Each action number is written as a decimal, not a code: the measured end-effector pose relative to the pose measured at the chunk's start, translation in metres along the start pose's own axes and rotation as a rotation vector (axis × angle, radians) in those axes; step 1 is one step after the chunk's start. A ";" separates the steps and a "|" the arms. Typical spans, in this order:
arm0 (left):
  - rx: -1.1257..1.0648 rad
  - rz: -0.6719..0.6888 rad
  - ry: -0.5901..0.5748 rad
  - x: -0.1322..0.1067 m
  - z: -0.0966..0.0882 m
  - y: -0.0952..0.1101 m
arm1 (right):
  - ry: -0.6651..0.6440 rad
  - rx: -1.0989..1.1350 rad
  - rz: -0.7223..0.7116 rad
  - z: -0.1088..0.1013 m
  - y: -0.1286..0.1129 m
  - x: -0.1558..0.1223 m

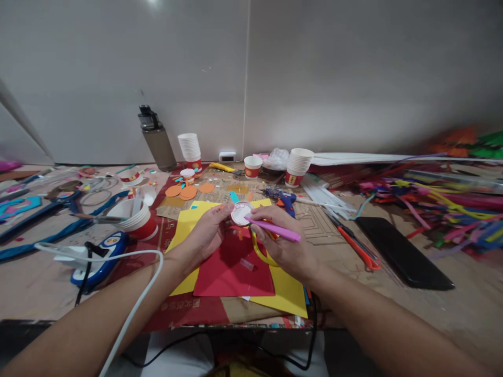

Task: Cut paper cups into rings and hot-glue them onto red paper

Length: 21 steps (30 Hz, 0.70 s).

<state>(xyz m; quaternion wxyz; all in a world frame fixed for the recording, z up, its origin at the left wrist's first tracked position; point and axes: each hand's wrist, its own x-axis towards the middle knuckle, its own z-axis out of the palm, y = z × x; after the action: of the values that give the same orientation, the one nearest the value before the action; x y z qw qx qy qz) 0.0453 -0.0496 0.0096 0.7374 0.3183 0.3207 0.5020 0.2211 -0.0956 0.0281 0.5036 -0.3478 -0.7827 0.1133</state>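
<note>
My left hand (207,233) is closed on a small white paper cup (241,213), holding it sideways with its round bottom facing me. My right hand (283,242) grips a pink pen (275,229), its tip resting against the cup's bottom. A yellow loop (260,253), perhaps a scissor handle, hangs under my right fingers. Both hands hover above a red paper sheet (231,272) that lies on yellow sheets (288,293) at the table's front middle.
Stacks of paper cups (298,165) and a grey bottle (157,139) stand by the wall. A blue glue gun (286,199), an orange cutter (357,246) and a black phone (404,252) lie right. Pipe cleaners (444,204) pile far right. A white cable (129,314) crosses my left arm.
</note>
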 end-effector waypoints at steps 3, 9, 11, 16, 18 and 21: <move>-0.036 0.005 -0.008 0.001 -0.001 -0.002 | 0.009 0.003 0.006 0.001 0.000 0.000; -0.015 0.015 -0.035 0.000 -0.003 -0.002 | -0.005 -0.056 0.061 0.001 0.000 0.001; -0.009 0.017 -0.054 -0.001 -0.001 -0.002 | 0.002 -0.049 0.084 0.001 0.000 0.001; -0.019 0.012 -0.055 -0.003 0.001 -0.001 | 0.046 -0.028 0.138 0.004 0.003 -0.001; -0.050 0.031 -0.041 -0.004 0.001 -0.002 | 0.056 -0.018 0.131 0.005 0.002 -0.002; -0.063 0.028 -0.025 -0.003 0.001 -0.003 | 0.054 -0.009 0.099 0.006 -0.001 -0.002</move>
<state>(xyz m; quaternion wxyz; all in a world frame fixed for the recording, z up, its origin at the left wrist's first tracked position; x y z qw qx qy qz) 0.0472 -0.0535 0.0084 0.7438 0.3055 0.2911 0.5184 0.2159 -0.0968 0.0239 0.5168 -0.3914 -0.7511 0.1249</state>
